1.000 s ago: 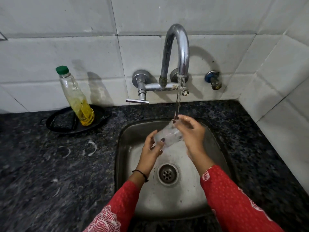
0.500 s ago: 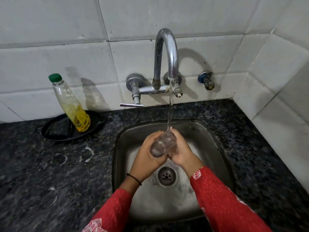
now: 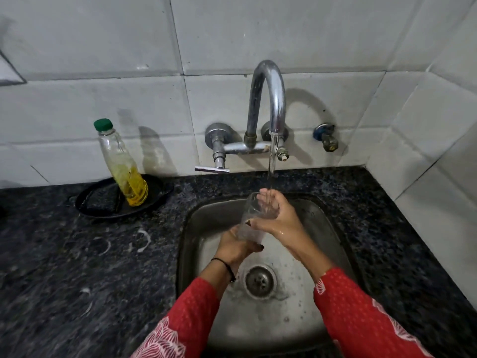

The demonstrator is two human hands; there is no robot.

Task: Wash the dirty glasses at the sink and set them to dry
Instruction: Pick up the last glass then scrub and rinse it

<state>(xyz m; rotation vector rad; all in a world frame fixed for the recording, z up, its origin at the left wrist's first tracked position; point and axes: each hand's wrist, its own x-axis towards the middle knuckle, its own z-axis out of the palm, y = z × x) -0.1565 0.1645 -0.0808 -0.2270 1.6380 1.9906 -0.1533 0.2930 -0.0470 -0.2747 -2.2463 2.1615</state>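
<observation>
We've got one clear glass (image 3: 251, 218) over the sink (image 3: 206, 218), held roughly upright with a slight tilt, mouth up, right under the tap (image 3: 268, 99). Water stream (image 3: 271, 164) is running and lands at the glass rim and on our right fingers.

Left hand (image 3: 236, 248): cupped under and around the base of the glass, fingers curled shut on it, thumb tip wrapped across the front. A black band sits on that wrist.

Right hand (image 3: 275, 218): palm against the right side of the glass, thumb pressed across its front, fingers up by the rim in the stream. We can't tell whether those fingers are inside the mouth or just on the outside edge; the glass is too transparent there. Either way the hand is closed on the glass, not spread free. Skin looks wet at the wrist.

Both red sleeves (image 3: 361, 319) come in from the bottom edge, over the basin. The drain (image 3: 259, 280) sits below the hands, with wet patches and droplets around it.

On the dark stone counter (image 3: 77, 280), left of the sink: a clear bottle (image 3: 121, 166) with a green cap and yellow liquid in the lower part, leaning, standing in a black tray (image 3: 103, 202) against the wall tiles. A few pale ring marks on the counter between tray and sink.

A small blue-topped valve (image 3: 325, 136) is on the wall right of the tap.
</observation>
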